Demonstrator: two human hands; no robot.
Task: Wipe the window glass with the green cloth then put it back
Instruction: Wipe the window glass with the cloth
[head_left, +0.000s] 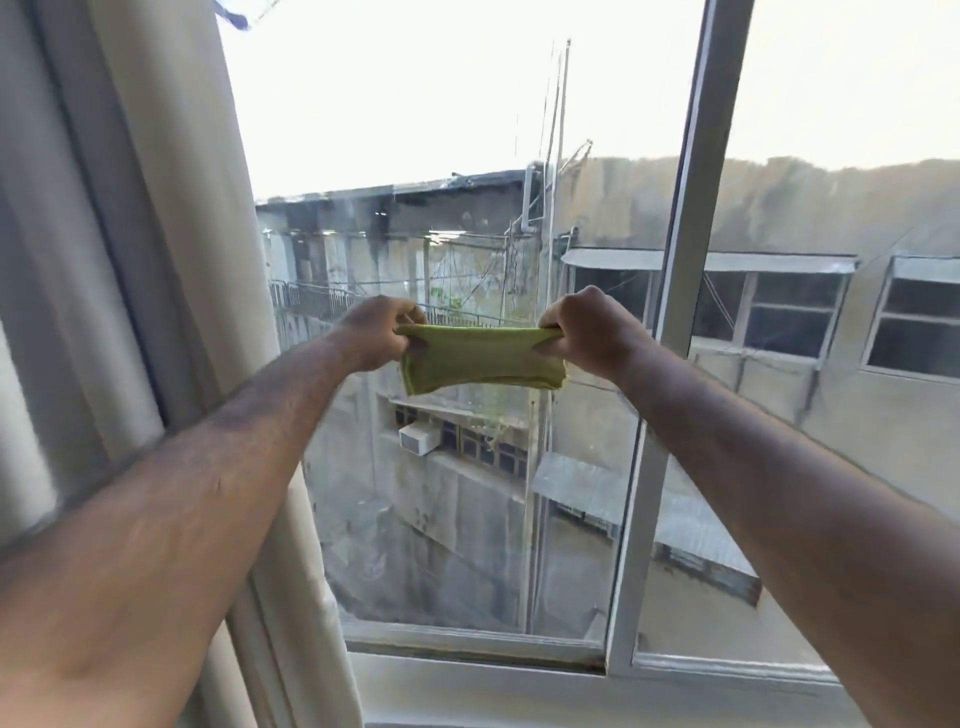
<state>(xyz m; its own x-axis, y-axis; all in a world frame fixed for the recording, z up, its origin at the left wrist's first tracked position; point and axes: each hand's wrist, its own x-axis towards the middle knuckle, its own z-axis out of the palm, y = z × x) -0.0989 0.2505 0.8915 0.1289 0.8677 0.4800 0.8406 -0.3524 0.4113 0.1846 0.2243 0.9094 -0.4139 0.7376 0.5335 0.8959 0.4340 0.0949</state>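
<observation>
The green cloth (480, 359) is stretched level between both hands in front of the window glass (415, 156), about mid-height of the left pane. My left hand (371, 330) pinches its left top corner, and my right hand (589, 327) pinches the right top corner. Folded double, the cloth hangs a short way below the fingers. Whether it touches the glass I cannot tell. Both forearms reach forward from the lower corners of the view.
A pale curtain (145, 260) hangs along the left side, next to my left arm. A white vertical frame bar (691, 234) divides the window just right of my right hand. The white sill (467, 686) runs below. Outside are grey buildings.
</observation>
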